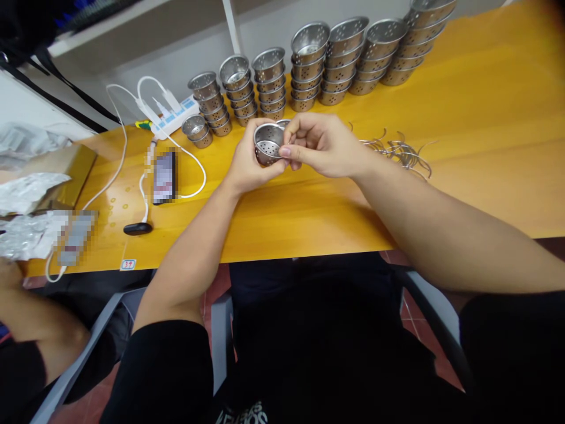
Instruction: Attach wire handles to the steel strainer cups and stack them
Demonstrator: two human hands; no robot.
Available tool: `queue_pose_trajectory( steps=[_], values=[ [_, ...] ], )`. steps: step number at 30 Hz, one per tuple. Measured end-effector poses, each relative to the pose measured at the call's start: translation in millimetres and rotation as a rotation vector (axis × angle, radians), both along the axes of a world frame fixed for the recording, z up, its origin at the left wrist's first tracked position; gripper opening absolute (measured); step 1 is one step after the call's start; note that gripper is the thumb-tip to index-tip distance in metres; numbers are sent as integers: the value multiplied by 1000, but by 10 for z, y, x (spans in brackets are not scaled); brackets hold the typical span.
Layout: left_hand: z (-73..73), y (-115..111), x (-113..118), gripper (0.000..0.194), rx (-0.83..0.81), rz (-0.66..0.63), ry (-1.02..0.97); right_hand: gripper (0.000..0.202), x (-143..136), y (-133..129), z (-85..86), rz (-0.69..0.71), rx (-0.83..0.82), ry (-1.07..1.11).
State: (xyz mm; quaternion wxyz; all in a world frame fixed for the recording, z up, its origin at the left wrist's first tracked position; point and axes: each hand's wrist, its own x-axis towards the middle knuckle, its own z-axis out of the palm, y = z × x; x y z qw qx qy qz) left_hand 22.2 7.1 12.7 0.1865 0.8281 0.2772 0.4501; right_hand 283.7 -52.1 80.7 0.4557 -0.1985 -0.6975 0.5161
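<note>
Tilted so that its inside shows, a perforated metal cup (268, 142) is in my left hand (248, 160), whose fingers wrap round its side. My right hand (315, 144) pinches at the cup's right rim, thumb and fingers together; whatever lies between them is too small to make out. Part of another metal rim (283, 123) shows just behind the cup, between my hands. A loose heap of thin curved metal wires (404, 152) lies on the yellow table (304, 227), beyond my right forearm.
Several stacks of perforated cups (306, 69) line the table's back edge. A white power strip (177, 118) with cables, a phone (164, 176), a black oval object (138, 228) and another device (77, 238) are at left. A person's arm (39, 318) shows at lower left.
</note>
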Motion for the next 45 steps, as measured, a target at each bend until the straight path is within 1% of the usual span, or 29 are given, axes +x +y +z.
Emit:
queue_pose_trajectory(
  steps=[4,7,11,17,21,25,28,30,31,35,38,41,45],
  values=[
    [-5,3,0,86,-1,-37,-26,76,5,44,-47,43,13,25],
    [1,-15,10,85,-12,2,-19,74,13,78,-78,73,15,36],
    [4,-29,16,85,-11,40,11,73,27,94,-87,75,14,28],
    [-11,-26,13,83,13,42,27,70,43,80,-77,78,3,20],
    [26,-66,11,80,0,56,52,70,34,71,-75,71,-14,28],
    [78,-120,6,79,-16,59,72,69,37,79,-70,102,2,22],
    [83,-127,5,79,-5,74,80,71,49,91,-90,104,17,4],
    [64,-107,3,80,0,80,81,73,53,94,-115,69,38,-12],
    [49,-91,-1,82,3,79,73,75,53,92,-127,28,56,-17],
    [-20,-7,-26,90,21,71,15,83,62,80,-147,-224,180,-56],
    [-54,56,-48,94,10,79,-9,73,96,78,-134,-337,320,-147],
    [-87,115,-66,98,25,57,-47,56,135,85,-130,-358,424,-221],
    [-141,180,-76,105,63,38,-51,39,136,98,-182,-324,467,-288]
  ],
)
